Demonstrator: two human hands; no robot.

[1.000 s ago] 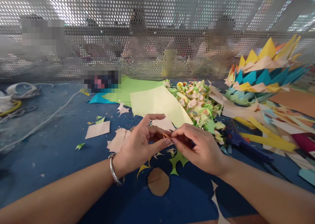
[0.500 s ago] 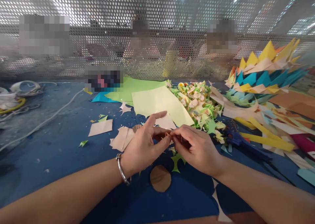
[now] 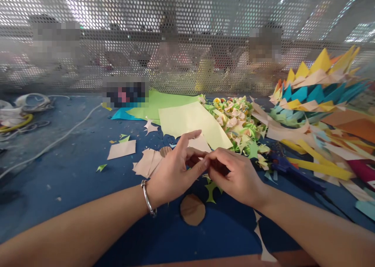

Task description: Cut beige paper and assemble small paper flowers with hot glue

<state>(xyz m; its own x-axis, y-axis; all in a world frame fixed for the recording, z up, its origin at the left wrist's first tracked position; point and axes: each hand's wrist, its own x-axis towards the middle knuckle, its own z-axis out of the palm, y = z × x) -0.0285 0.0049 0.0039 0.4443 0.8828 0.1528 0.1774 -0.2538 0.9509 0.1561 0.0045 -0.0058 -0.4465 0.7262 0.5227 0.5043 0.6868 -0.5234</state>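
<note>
My left hand, with a silver bangle at the wrist, and my right hand meet fingertip to fingertip over the table. Both pinch at one spot; whatever is between the fingers is too small and covered to make out. My left index finger sticks out above the pinch. Just below the hands lies a round brown cardboard disc. Green paper scraps are under the fingers. Cut pink paper pieces lie to the left of my left hand. Behind the hands rests a pale yellow sheet.
A heap of small folded papers stands behind my right hand. To the right are a blue glue gun, yellow strips and a layered pointed paper form. A white cord crosses the left side. Perforated metal closes off the back.
The view has shifted slightly, so everything sits a little further right. My fingertips have closed more tightly together, and the tiny pinkish bit visible between them before is now hidden.
</note>
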